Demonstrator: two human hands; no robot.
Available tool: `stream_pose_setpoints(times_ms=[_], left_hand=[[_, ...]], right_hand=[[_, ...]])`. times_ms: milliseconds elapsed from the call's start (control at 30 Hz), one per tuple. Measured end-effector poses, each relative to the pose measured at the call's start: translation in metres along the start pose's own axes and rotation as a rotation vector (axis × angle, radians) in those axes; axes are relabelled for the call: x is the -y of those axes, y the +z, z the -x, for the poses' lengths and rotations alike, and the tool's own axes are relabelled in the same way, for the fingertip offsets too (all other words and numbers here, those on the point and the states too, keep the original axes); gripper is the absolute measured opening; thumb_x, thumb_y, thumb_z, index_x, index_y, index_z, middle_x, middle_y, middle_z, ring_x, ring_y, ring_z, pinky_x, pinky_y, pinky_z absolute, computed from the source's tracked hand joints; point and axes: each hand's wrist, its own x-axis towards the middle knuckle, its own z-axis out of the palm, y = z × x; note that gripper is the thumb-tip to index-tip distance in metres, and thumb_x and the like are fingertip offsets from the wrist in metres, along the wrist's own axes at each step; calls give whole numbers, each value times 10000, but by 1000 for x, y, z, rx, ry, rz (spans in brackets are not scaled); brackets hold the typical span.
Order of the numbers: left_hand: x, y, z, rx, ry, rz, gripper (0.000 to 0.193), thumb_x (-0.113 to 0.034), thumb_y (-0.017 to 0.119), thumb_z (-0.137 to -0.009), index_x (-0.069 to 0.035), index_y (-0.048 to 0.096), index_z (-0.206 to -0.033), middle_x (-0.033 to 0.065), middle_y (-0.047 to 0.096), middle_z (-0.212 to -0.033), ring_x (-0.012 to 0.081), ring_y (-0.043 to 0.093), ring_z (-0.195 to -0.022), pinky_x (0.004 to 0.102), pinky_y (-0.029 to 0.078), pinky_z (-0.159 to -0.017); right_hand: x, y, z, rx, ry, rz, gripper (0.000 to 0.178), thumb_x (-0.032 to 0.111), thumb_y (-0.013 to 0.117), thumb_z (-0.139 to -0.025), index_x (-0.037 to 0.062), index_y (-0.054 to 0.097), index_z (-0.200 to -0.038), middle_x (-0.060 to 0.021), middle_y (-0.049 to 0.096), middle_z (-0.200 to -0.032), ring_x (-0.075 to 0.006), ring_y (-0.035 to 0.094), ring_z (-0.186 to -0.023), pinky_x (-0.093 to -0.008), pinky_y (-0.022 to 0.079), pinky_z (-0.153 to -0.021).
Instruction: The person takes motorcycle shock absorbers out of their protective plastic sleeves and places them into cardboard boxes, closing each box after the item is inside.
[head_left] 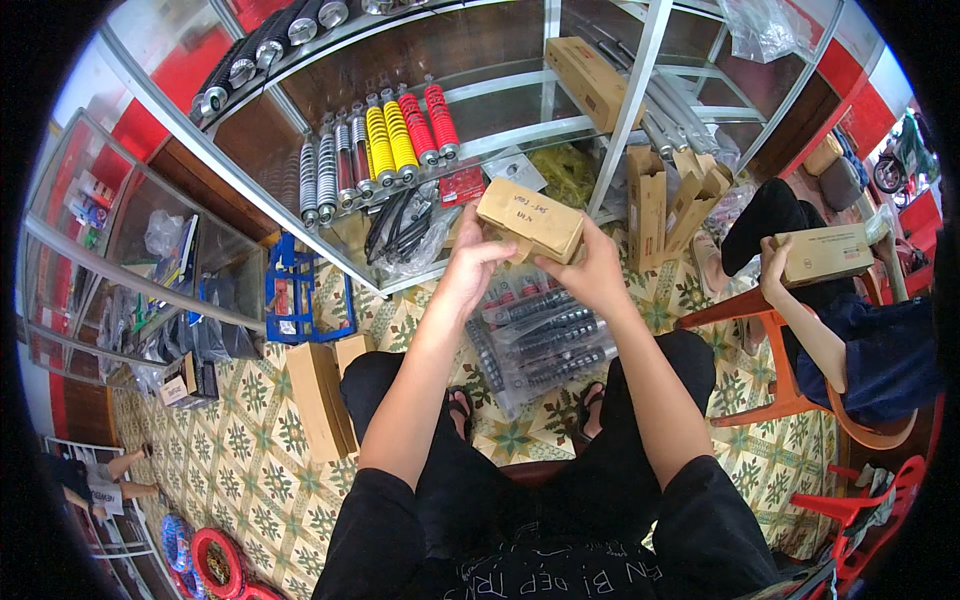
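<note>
Between my two hands is a small brown cardboard box [532, 212] with handwriting on top, raised above the floor in front of my knees. My left hand [474, 262] grips its left side, thumb by a small flap at the near end. The near right corner sits in the fingers of my right hand [598, 268]. What the box contains is hidden. Below it, shock absorbers in clear plastic bags [545, 345] lie on the floor between my feet.
A glass shelf unit ahead holds a row of silver, yellow and red shock absorbers [390, 140]. Tall open cartons [648, 205] stand to its right. Another person at the right holds a long cardboard box [824, 254]. Flat cartons [318, 400] stand beside my left knee.
</note>
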Motion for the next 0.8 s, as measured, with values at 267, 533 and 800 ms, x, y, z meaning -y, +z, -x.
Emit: stream_pose_setpoints(times_ms=[267,533,800], left_hand=[[-30,1,0,105,370,-773,751,-6,846,-689,-78,521,-1362,114,561,-1328,235,538,-1259,380,464,-1033],[-42,4,7,166,631,-1085,430,-170,909,-613,-61,764,-1004,121,714,-1024,248,702,-945,363,554,-855],[-43,11,15,146,669,-1229,358,-153,884,-656,-32,767,-971,144,738,-1014,260,721,-927,360,564,-836]], right_hand=[[1,-14,-2,120,26,-25,624,97,822,-640,6,576,-1206,-157,700,-1094,-280,680,-1049,-378,519,-905],[-9,-22,-8,262,7,37,614,123,808,-626,3,578,-1182,-204,693,-1056,-379,662,-1016,-391,518,-858],[-18,-18,-9,293,97,86,597,117,833,-610,6,608,-1151,-161,701,-1058,-311,672,-1010,-374,500,-890]])
